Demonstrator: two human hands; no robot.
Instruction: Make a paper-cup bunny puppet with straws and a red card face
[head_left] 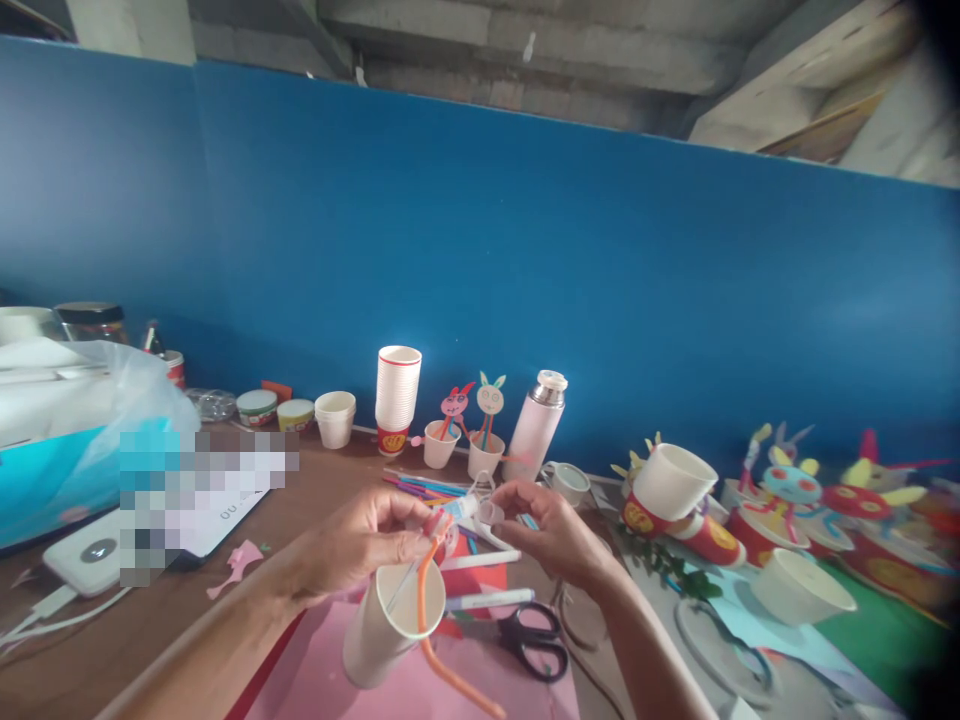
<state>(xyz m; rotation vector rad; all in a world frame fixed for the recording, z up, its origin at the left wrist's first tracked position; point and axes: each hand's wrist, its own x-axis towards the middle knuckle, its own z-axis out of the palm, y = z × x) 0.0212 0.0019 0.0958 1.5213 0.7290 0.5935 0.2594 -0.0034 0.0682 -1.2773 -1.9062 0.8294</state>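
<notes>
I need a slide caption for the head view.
Left hand and right hand working near a white cup and scissors.

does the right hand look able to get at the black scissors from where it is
Probably yes: the black scissors lie close by on the near side of the right hand, and nothing covers their handles. Whether its fingers hold something is hard to tell.
</notes>
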